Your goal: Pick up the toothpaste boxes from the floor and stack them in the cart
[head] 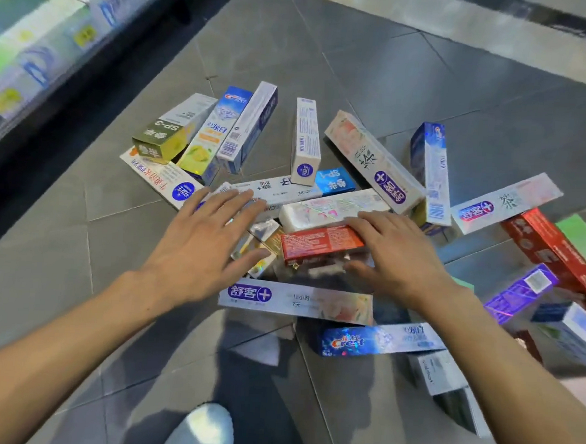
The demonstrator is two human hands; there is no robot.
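red box (321,241) under spread right-hand fingers (363,226); left fingers (231,201) splayed.

Left hand (203,237) spread flat, right hand (394,252) seemingly open, arms outstretched

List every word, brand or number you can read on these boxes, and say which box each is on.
"Crest": blue box nearest the person.
"舒客+": white box below the hands.
"SP-3": olive-green box, printed upside down.
"SP-1": small blue box, upside down.
"茶": long white box at right.
Fine print on the red box under the right hand, and the shelf tags, are too blurred.
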